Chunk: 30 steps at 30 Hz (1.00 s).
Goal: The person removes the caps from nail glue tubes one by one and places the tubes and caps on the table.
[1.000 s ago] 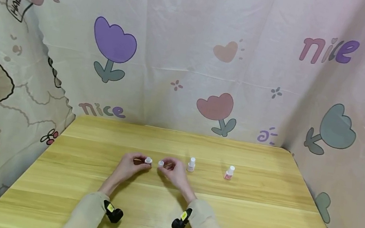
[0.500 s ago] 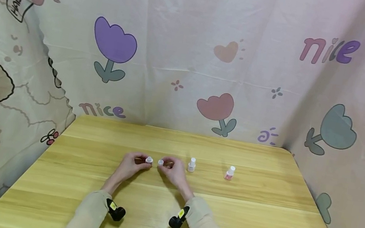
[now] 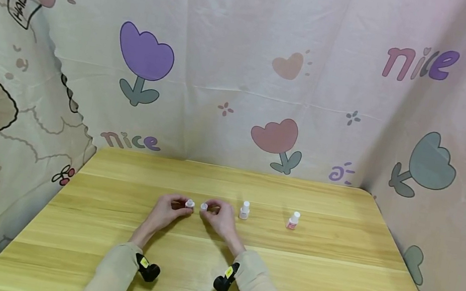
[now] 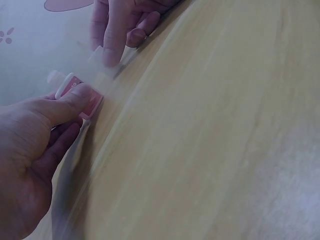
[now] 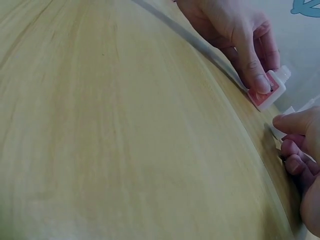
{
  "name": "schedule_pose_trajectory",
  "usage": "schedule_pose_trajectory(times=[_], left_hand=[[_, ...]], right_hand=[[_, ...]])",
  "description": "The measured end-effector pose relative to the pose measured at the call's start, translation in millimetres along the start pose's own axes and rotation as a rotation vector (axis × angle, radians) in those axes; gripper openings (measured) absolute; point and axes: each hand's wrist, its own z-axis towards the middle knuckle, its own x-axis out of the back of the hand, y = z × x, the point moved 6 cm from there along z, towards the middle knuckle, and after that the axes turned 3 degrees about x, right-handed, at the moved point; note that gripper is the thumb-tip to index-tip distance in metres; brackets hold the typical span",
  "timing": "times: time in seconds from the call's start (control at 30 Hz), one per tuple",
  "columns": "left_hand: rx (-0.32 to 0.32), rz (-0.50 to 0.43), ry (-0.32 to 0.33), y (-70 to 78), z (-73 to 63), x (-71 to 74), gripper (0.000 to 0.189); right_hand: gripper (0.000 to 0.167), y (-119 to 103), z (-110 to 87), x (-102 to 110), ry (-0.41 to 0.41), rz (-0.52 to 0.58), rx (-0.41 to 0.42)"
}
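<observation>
My left hand pinches a small white bottle between thumb and fingers. The right wrist view shows the bottle's red label and its bare, pale neck, with no cap on it. Just to the right, my right hand pinches a small white cap, apart from the bottle by a narrow gap. In the left wrist view that cap is blurred and partly hidden by the thumb. Both hands are low over the wooden table.
Two capped white bottles stand upright to the right: a nearer white bottle and a red-labelled bottle farther off. Behind the table hangs a printed curtain. A black wrist camera sits on the left sleeve.
My right hand and forearm have shifted slightly left, with the cap a little closer to the bottle. The left hand has hardly moved; the standing bottles are where they were.
</observation>
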Motion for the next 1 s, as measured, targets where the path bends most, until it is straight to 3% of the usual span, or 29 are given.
schedule_pose_trajectory(times=[0.33,0.93,1.0], left_hand=[[-0.036,-0.033,-0.031,31.4,-13.4,5.7,0.022],[-0.026,-0.068,-0.038,31.4,-14.9,7.9,0.032],[-0.035,-0.078,-0.041,25.5,-13.0,7.3,0.034]], right_hand=[[0.016,-1,-0.6,0,-0.003,0.014,0.012],[0.019,0,-0.9,-1,-0.004,0.003,0.028],[0.020,0,-0.8,-1,-0.004,0.000,0.029]])
